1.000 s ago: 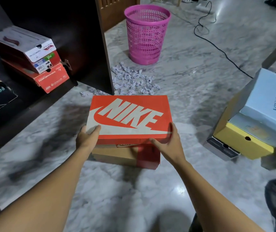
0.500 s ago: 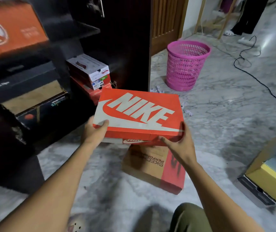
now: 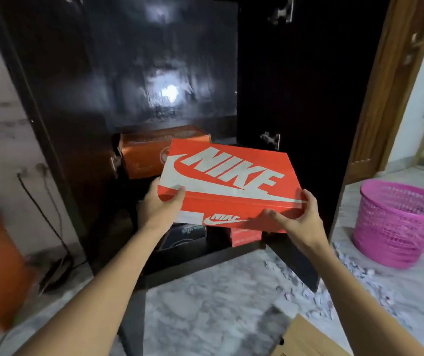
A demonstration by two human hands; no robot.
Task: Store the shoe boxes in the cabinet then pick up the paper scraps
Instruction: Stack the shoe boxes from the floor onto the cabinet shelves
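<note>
Ahead of us a dark cabinet (image 3: 128,73) stands open, its right door (image 3: 295,98) swung out toward us. On the shelf inside sits a blurred orange box (image 3: 141,155), and on the level below a black box (image 3: 185,236) and a red box (image 3: 245,236) stand side by side. A pink basket (image 3: 398,227) stands on the marble floor (image 3: 218,304) to the right, with paper scraps (image 3: 316,299) strewn between it and the foot of the door. The corner of a brown cardboard box (image 3: 306,337) shows at the bottom right, and a cable (image 3: 49,222) hangs down the wall on the left. We see the red shoe box (image 3: 229,183) held in the air in front of the cabinet opening, covering part of the orange box and the tops of the two lower boxes. The left hand (image 3: 159,204) grips its near left corner, thumb on the lid and fingers curled beneath. The right hand (image 3: 298,219) grips the near right corner, thumb on the front side and fingers wrapped round the end. The lid faces up and tilts toward us, its lettering upright, and the long axis runs left to right across the opening with a long side facing us. The right end lies near the door's inner face. Above the orange box the cabinet is tall and dark up to its glossy back panel, and we cannot tell how much shelf lies to the right of that box.
</note>
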